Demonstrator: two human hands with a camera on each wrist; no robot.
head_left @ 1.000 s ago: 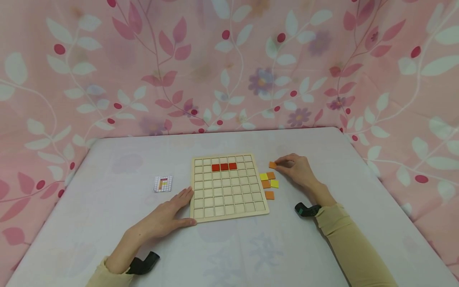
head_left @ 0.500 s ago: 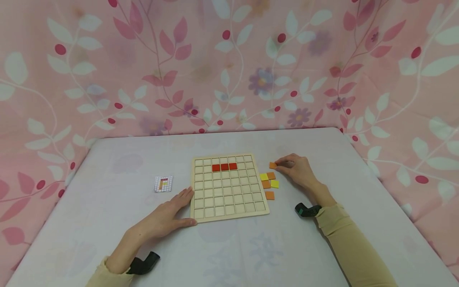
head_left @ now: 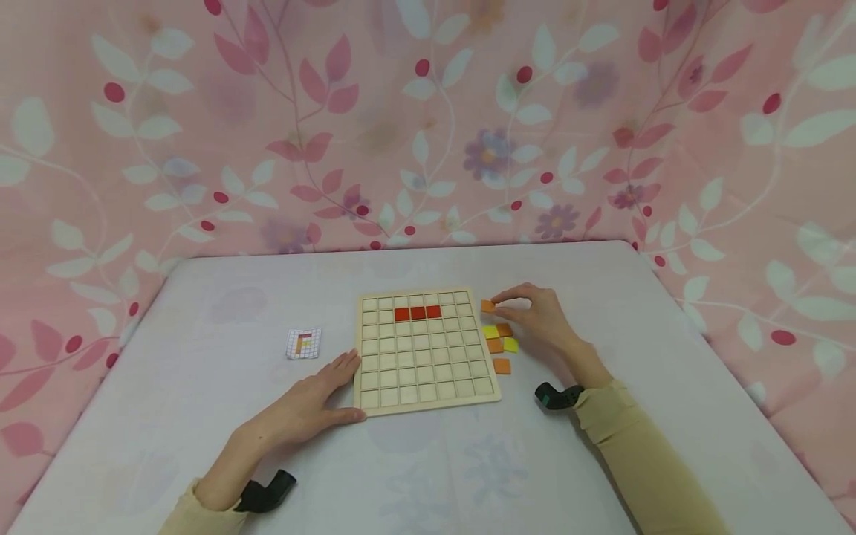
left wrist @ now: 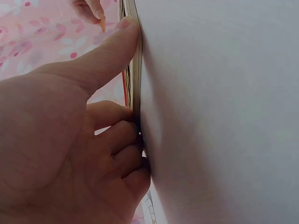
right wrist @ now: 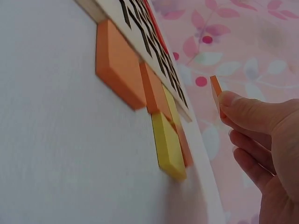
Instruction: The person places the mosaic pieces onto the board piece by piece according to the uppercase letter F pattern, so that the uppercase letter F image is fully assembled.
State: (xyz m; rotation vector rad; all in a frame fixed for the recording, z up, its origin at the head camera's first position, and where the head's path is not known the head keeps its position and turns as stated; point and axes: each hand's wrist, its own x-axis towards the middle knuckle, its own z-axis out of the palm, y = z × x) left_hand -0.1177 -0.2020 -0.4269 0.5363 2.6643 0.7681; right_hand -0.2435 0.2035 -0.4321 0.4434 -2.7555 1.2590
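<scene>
My right hand [head_left: 538, 312] pinches an orange square tile [head_left: 488, 306] between thumb and fingers, just off the right edge of a wooden grid board [head_left: 408, 375]. In the right wrist view that tile [right wrist: 217, 95] is held on edge, lifted off the table. My left hand [head_left: 304, 405] rests against the board's left side and lower left corner, fingers extended; the left wrist view shows its thumb [left wrist: 110, 56] touching the board's edge. Three red tiles [head_left: 417, 313] lie side by side in a row near the board's top.
Orange and yellow tiles [head_left: 511, 345] lie beside the board's right edge, with a separate orange tile [head_left: 502, 366] nearer me. A small gridded paper card [head_left: 304, 344] with a coloured pattern lies left of the board. Behind the white table [head_left: 221, 297] hangs a pink floral cloth [head_left: 374, 126].
My right hand has lifted the orange tile and moved it left towards the board. The left hand stays in place on the board.
</scene>
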